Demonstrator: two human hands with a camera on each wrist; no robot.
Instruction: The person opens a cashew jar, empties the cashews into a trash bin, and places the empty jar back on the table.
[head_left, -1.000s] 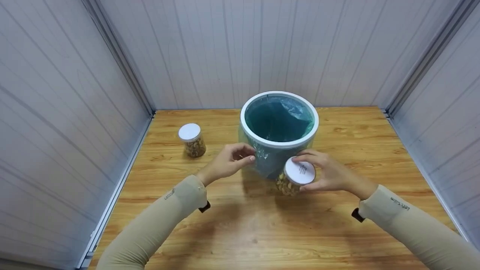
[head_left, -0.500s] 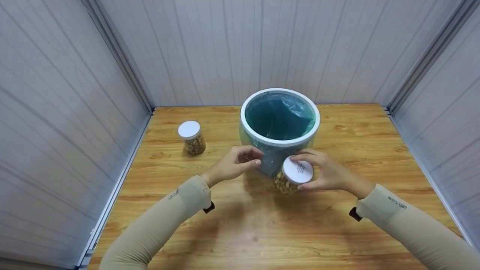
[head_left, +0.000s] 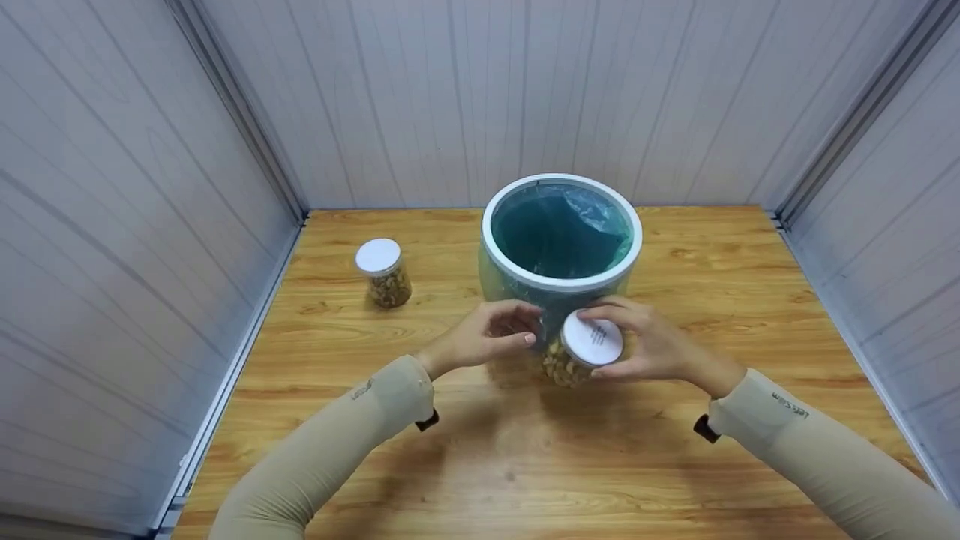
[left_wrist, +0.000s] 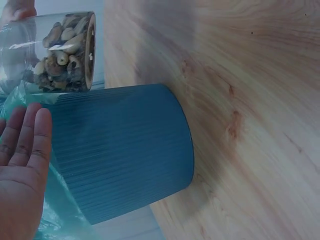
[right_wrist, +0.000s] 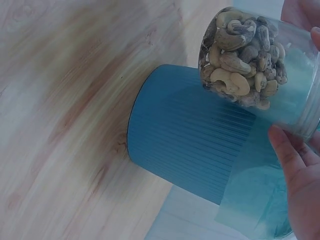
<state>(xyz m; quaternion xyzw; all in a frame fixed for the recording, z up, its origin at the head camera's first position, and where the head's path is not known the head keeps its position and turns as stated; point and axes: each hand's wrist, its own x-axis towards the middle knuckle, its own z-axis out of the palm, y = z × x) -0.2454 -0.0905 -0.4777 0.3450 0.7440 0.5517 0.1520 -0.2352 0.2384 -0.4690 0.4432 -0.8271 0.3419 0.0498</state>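
Head view, and there's a jar of nuts (head_left: 562, 367) up off the tabletop (head_left: 495, 480), tilted, at six o'clock from the bin (left_wrist: 125, 150)! The right hand (head_left: 660, 346) has it from three o'clock, thumb and fingers clasping the lidded end, so that grip is holding the jar. Over at nine o'clock, the left hand (head_left: 480, 337) sits close by, its grip wide and holding nothing; whether a fingertip brushes the jar, I can't tell. (Those are cashews, by the look of the right wrist view.) The second jar (head_left: 390, 288) stands upright between eight and nine o'clock from the bin. I'd call this the carrying step, one hand loaded, the other on standby. Next, to my eye, calls for a firm right-hand hold, support from nine o'clock if the jar changes hands, and clearance over the white rim (head_left: 559, 285) should it go higher.
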